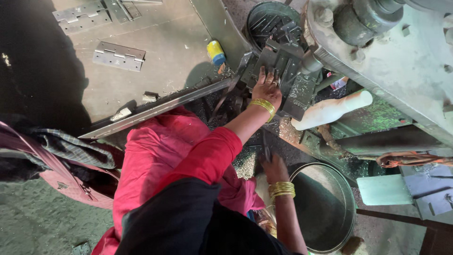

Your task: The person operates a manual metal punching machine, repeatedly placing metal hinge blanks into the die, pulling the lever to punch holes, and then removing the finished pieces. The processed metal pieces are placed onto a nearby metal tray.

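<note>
My left hand (266, 89), in a red sleeve with a gold bangle, lies flat with fingers spread on the dark metal block (283, 61) of a press machine. My right hand (274, 168), wearing several gold bangles, is lower down beside a round metal tub (347, 203). Its fingers are curled around a thin dark metal strip (265, 147) that points up toward the machine. Metal shavings (245, 163) lie between the two hands. My red clothing fills the middle of the view.
Flat steel hinges (118, 55) lie on a metal sheet at the upper left, with a long hinge strip (155, 108) along its edge. A yellow and blue small container (216, 51), a white bottle (330, 111), a dark bin of parts (269, 19) and a pink bag (71, 184) surround me.
</note>
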